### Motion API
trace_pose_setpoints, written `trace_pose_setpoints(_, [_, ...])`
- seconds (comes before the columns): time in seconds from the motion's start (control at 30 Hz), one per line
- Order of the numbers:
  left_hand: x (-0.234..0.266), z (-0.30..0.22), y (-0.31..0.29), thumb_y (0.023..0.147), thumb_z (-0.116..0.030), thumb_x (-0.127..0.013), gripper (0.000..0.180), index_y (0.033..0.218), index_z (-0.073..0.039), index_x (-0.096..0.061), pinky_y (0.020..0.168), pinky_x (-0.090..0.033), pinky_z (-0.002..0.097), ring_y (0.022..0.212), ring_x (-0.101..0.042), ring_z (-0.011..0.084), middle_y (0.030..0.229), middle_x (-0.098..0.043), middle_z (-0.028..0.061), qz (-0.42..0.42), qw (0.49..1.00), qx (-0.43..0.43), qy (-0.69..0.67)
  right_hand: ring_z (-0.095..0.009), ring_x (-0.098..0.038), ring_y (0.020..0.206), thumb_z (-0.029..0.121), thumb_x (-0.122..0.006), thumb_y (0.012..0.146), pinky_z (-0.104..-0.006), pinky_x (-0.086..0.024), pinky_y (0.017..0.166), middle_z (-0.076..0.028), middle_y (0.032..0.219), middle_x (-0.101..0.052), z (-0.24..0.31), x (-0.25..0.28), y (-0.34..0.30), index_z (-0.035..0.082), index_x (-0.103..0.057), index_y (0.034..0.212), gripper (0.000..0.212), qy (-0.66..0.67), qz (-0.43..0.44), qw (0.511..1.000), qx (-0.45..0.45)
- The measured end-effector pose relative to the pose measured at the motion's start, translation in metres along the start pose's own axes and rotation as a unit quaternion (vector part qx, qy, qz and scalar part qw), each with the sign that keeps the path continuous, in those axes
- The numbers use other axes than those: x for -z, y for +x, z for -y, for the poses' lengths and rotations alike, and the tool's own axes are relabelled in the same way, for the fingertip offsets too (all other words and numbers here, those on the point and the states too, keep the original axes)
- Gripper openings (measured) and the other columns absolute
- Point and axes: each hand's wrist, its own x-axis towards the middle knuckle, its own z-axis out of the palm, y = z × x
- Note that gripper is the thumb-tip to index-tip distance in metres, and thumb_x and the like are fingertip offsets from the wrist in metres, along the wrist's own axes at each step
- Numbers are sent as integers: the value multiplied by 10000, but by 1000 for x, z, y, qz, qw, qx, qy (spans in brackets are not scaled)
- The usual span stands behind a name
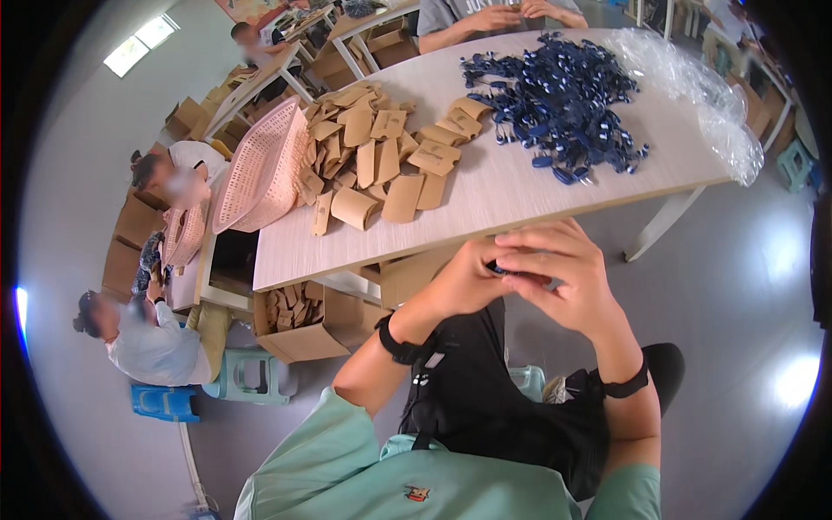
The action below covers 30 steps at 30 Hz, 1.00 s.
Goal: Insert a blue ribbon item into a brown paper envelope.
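Observation:
Just off the table's near edge, my left hand (469, 279) and my right hand (562, 273) meet in front of me. Both have curled fingers, closed around a small dark blue piece (497, 267); the fingers hide most of it. On the table beyond lies a tangled heap of dark blue oval pieces (563, 104) with thin cords. To its left, folded brown cardboard pillow boxes (355, 208) are piled loosely, several with dark print.
A pink perforated basket (260, 169) stands at the table's (485, 217) left end. Clear plastic wrap (693, 95) covers its right end. Below is an open carton (325, 334) of brown boxes. A person (498, 22) sits across; others work at left beside stools (251, 374).

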Motion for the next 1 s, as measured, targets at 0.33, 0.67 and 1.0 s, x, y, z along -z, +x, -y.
trace_pose_setpoints(0.33, [64,59,40,868,-37,-701,162,1023,9,-706,736,-510,257,835,-601,63,894,-713,41,-58,997,0,-55,-201,-639,977,98,-768,745,-348,-464,864,-10,1098,-711,-65,-34,51,125,-754,974,231,-49,40,997,-37])
trace_pose_setpoints(0.67, [68,63,45,888,-39,-682,140,1014,21,-702,762,-528,254,876,-648,95,943,-725,61,-53,993,-6,-103,-217,-629,882,122,-759,732,-367,-461,853,-17,1109,-688,-72,-31,70,108,-728,877,149,-136,94,985,45])
trace_pose_setpoints(1.0, [68,52,47,886,-22,-659,155,1027,37,-685,771,-523,255,857,-638,90,927,-720,67,-55,995,18,-83,-216,-619,915,156,-763,735,-386,-452,873,-11,1116,-659,-63,-26,73,108,-704,801,101,-165,59,984,37])
